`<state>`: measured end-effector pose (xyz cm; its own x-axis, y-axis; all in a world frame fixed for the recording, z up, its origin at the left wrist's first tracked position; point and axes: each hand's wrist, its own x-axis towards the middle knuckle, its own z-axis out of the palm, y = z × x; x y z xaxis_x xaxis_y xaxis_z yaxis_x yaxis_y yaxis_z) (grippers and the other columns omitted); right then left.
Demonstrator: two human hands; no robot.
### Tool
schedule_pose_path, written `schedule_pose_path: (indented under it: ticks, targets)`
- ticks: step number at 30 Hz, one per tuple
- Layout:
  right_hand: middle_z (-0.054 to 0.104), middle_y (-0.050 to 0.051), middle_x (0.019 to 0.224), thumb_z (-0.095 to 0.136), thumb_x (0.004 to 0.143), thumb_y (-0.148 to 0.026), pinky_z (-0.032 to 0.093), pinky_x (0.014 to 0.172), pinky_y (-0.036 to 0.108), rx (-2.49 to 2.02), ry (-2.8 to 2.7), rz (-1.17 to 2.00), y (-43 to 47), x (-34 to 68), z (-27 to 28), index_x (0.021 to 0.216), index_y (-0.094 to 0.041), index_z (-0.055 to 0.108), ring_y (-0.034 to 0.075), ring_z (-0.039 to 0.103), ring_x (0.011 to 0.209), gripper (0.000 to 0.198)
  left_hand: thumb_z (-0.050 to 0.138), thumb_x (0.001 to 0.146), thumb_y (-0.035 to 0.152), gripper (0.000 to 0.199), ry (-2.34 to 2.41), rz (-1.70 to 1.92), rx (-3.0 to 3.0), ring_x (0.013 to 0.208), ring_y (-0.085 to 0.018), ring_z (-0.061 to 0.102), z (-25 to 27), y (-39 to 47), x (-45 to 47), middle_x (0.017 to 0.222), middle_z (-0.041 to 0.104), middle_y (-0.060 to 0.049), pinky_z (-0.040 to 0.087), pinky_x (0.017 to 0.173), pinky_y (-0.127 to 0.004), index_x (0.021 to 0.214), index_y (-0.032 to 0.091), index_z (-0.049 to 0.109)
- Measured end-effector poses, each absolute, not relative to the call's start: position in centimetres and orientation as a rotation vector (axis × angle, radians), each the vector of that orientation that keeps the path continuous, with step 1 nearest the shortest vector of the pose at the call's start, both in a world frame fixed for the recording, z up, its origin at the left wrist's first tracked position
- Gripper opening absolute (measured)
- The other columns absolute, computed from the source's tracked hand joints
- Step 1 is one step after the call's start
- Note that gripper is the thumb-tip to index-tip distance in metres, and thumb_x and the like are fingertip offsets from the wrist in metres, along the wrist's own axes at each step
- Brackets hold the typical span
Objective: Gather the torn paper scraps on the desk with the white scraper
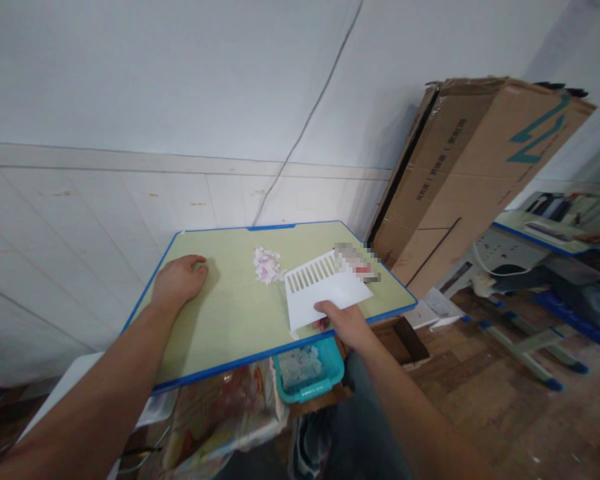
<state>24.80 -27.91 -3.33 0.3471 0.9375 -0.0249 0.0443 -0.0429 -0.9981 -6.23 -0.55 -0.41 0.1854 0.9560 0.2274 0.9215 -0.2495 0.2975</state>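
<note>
My right hand (344, 321) pinches the lower edge of a white sheet (314, 300) over the right part of the desk, thumb on top and fingers underneath. A row of several long slots is cut through the sheet's upper part. Just left of it, a small heap of pinkish-white paper scraps (267, 265) lies on the pale green desktop (230, 307). On the desk's left side rests my left hand (181, 280), with loosely bent fingers apart and nothing visible in them. Behind the sheet's upper right corner is a blurred-out item (357, 261) that I cannot make out.
Blue edging runs round the desktop. Below its front edge sits a turquoise basket (310, 373) of pale scraps, beside a plastic-covered bundle (225, 407). Tall cardboard boxes (460, 173) lean on the wall at right. Farther right, another desk (540, 230) has a person at it.
</note>
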Motion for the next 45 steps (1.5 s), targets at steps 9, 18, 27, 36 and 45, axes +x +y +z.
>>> schedule_pose_path:
  ticks: [9,18,27,36,45]
  targets:
    - [0.072,0.003,0.056,0.071,0.082,-0.028,0.052,0.054,0.031,-1.423,-0.961,0.964,-28.2,24.8,-3.0,0.065,-0.027,0.068,0.021,0.064,0.052,0.017,0.058,0.103,0.042,0.057,1.878,0.575,2.296,0.146,-0.044,0.078,-0.3,-0.2,-6.1,0.150,0.086,-0.020,0.062,0.125,-0.055,0.145,0.020,0.090]
    - [0.074,0.003,0.059,0.075,0.078,-0.041,0.058,0.058,0.034,-1.366,-0.926,0.993,-28.7,24.7,-3.6,0.068,-0.027,0.071,0.023,0.068,0.055,0.018,0.060,0.106,0.041,0.048,1.898,0.560,2.263,0.136,-0.039,0.080,0.0,0.3,-6.4,0.144,0.087,-0.016,0.062,0.117,-0.047,0.138,0.018,0.087]
    - [0.077,0.006,0.064,0.077,0.083,-0.050,0.060,0.059,0.035,-1.339,-0.999,0.826,-24.1,26.2,-1.9,0.072,-0.027,0.072,0.022,0.066,0.055,0.025,0.052,0.104,0.048,0.056,1.820,0.583,2.410,0.133,-0.044,0.080,-0.9,0.4,-7.2,0.126,0.090,-0.015,0.064,0.114,-0.054,0.136,0.015,0.086]
    - [0.076,0.005,0.061,0.072,0.084,-0.037,0.057,0.055,0.028,-1.302,-1.291,0.845,-14.1,27.8,2.0,0.071,-0.024,0.072,0.018,0.064,0.053,0.019,0.048,0.108,0.036,0.058,1.771,0.421,2.585,0.155,-0.047,0.069,1.6,4.0,-2.5,0.164,0.076,-0.023,0.054,0.133,-0.062,0.149,0.014,0.081]
    - [0.079,0.007,0.066,0.073,0.093,-0.040,0.064,0.063,0.032,-1.364,-1.374,0.847,-13.8,28.0,1.2,0.069,-0.024,0.073,0.021,0.072,0.060,0.029,0.051,0.106,0.039,0.049,1.596,0.593,2.610,0.159,-0.039,0.066,-1.5,6.3,-2.8,0.161,0.078,-0.011,0.048,0.142,-0.053,0.145,0.026,0.079]
